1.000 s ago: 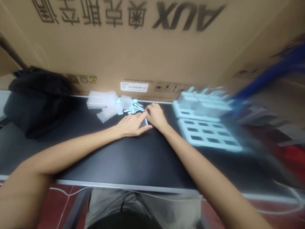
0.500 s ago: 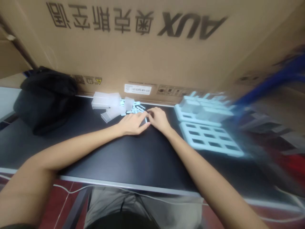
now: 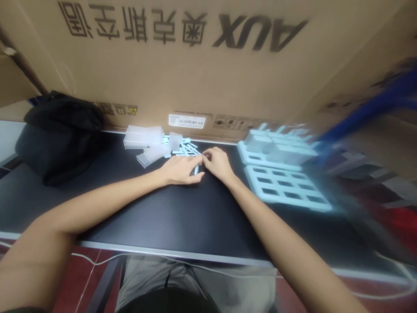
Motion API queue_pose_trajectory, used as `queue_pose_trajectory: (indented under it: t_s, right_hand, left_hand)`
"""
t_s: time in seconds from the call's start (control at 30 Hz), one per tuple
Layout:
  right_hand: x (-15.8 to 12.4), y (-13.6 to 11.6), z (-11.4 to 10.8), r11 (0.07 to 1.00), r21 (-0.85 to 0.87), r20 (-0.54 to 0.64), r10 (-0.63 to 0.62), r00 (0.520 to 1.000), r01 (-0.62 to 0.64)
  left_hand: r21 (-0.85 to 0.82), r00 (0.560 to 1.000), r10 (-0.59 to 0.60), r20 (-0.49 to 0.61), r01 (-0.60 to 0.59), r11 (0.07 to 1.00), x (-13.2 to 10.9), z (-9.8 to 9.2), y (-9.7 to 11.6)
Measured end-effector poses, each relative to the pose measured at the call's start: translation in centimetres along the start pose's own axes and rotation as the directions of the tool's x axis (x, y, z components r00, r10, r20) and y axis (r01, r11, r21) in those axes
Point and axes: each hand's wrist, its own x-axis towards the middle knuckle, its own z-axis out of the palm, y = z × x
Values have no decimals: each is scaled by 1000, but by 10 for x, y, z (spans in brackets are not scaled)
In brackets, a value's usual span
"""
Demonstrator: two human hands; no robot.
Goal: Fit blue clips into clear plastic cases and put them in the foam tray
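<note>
My left hand (image 3: 180,169) rests low over the black tabletop, its fingers curled around a short light blue stick (image 3: 196,169) that shows between forefinger and thumb. Close against its fingertips is my right hand (image 3: 217,161), fingers bent into a pinch; whatever they grip is hidden or too small to make out. Just beyond both hands lies a loose pile of light blue sticks (image 3: 186,148). Left of the pile are several frosted, see-through plastic sleeves (image 3: 143,138), some overlapping.
A light blue tray (image 3: 286,184) with rectangular openings lies at the right. Behind it, a similar rack (image 3: 270,148) carries upright moulds with sticks. A black bag (image 3: 61,134) sits at the left. A large cardboard box (image 3: 182,78) stands along the back of the table (image 3: 156,221).
The light blue stick in my left hand shows more and has shifted slightly toward me. My left thumb has dropped a little away from the forefinger. My right hand has barely moved.
</note>
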Motion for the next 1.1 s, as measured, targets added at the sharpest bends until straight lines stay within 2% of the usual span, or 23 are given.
queue_pose_trajectory:
  t_s: [0.13, 0.27, 0.43, 0.57, 0.7, 0.83, 0.97, 1.03, 1.1]
  right_hand:
    - [0, -1, 1, 1000, -3, -13, -20, 1000, 20]
    - [-1, -4, 0, 993, 31, -2, -117, 993, 117]
    - [-2, -9, -4, 983, 29, 38, -181, 983, 180]
    - [-1, -12, -8, 993, 49, 22, -112, 993, 111]
    - [-2, -12, -11, 989, 150, -12, 17, 1000, -15]
    - [-5, -13, -14, 989, 133, -4, 68, 998, -67]
    - [-7, -18, -18, 991, 125, -71, 62, 996, -52]
    - [-9, -23, -22, 982, 188, -120, 49, 992, -26]
    - [-12, -30, -25, 952, 306, -154, 39, 987, 10]
  left_hand:
    - [8, 1000, 10, -27, -10, 1000, 0, 2, 1]
    - [7, 997, 55, -59, -54, 999, -1, 5, -1]
    - [-170, 981, 141, -133, -163, 972, -1, 8, -11]
    - [-391, 950, 203, -236, -284, 876, -2, 9, -21]
    - [-510, 931, 174, -322, -325, 797, -1, 8, -24]
    - [-610, 943, 121, -309, -295, 735, 0, 4, -23]
    - [-701, 955, 117, -272, -280, 655, 0, 1, -26]
    - [-752, 959, 94, -266, -267, 602, 1, 2, -27]
    - [-837, 966, 38, -255, -240, 491, 3, 4, -28]
